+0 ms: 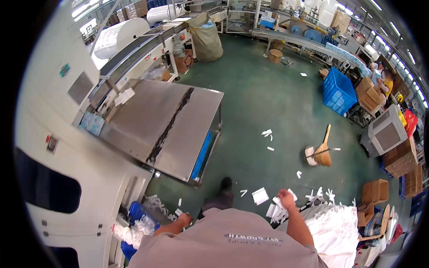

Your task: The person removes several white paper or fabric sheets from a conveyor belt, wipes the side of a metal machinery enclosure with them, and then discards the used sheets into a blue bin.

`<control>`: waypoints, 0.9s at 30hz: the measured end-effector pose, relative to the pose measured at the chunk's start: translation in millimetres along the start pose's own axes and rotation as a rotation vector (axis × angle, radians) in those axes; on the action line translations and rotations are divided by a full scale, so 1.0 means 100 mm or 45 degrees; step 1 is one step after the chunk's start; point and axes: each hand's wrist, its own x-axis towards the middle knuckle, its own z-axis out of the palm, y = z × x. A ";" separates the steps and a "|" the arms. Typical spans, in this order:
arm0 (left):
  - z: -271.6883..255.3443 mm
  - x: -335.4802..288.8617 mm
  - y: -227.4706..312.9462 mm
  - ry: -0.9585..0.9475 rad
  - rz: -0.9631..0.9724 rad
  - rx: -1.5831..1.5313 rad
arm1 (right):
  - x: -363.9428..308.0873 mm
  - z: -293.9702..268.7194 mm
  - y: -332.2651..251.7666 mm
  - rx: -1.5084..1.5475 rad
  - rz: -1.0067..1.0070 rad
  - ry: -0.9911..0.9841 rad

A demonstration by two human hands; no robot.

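Grey shirt (232, 241) fills the bottom centre of the frame. Right hand (284, 196), lower right of centre, is down at the white scraps (279, 213), fingers bent; small and partly blurred, so can't tell if it's pinching one. Left hand (184, 219), lower left of centre, looks loosely curled; can't tell if anything's in it. Nearest to it: loose white strips on the floor and, further left, a blue bin (135, 209) with white material in it. Big white bundle (333, 230) sits lower right, beside the right forearm. Dark shoe (226, 183) at lower centre, white sheet (260, 196) flat on the green floor (263, 98) to its right. Further out: metal table (156, 120) left of centre with a dark streak across it; straw broom (323, 156) right of centre, touching a probable dustpan (310, 156). Beyond: blue crate (338, 96) upper right, tan sack (205, 41) upper centre-left.
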 end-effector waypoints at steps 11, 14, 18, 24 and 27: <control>-5.02 2.57 -0.67 1.080 -0.260 -0.783 | 1.08 -0.47 0.53 -0.155 0.636 -0.362; -5.92 3.13 -0.88 0.861 -0.788 -0.541 | 1.86 -0.66 0.44 -0.129 0.637 -0.349; -6.28 3.73 -1.26 0.771 -1.190 -0.890 | 3.42 -0.95 0.61 -0.398 0.312 -0.514; -5.98 3.79 -1.01 0.871 -1.456 -0.690 | 6.07 -1.52 -0.84 -0.300 0.309 -0.530; -6.42 4.16 -1.12 0.758 -1.594 -0.827 | 7.37 -1.87 -1.60 -0.712 -0.080 -0.361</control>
